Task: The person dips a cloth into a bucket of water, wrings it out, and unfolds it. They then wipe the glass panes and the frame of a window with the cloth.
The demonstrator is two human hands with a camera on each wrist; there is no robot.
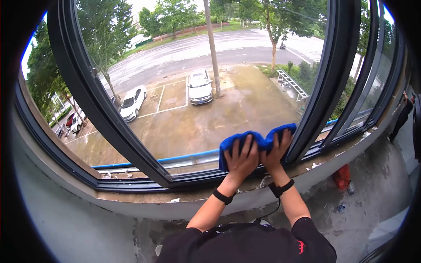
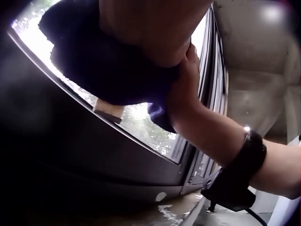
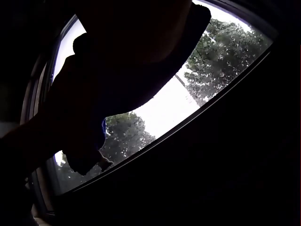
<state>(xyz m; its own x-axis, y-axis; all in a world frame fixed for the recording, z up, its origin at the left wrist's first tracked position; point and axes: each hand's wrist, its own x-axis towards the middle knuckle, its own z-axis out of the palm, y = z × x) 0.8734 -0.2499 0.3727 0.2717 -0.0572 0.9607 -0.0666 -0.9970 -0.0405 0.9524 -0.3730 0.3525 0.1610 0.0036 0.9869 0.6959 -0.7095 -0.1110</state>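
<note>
A blue cloth (image 1: 231, 139) lies against the lower right part of the large window pane (image 1: 184, 127), bunched into two humps. My left hand (image 1: 243, 158) presses on its left part with fingers spread and pointing up. Close beside it, the right hand (image 1: 276, 153) presses the other hump near the dark window frame (image 1: 322, 105), its fingers also extended. In the left wrist view the cloth (image 2: 113, 70) looks almost black under the hand. The right wrist view is very dark, with the hand and cloth mostly in silhouette against the glass.
A wet sill (image 1: 144, 186) with white scraps runs below the frame. On the floor to the right are a red bag (image 1: 342, 176) and a small bottle (image 1: 351, 188). Another person (image 1: 402, 115) stands at the far right. Parked cars (image 1: 200, 87) show outside.
</note>
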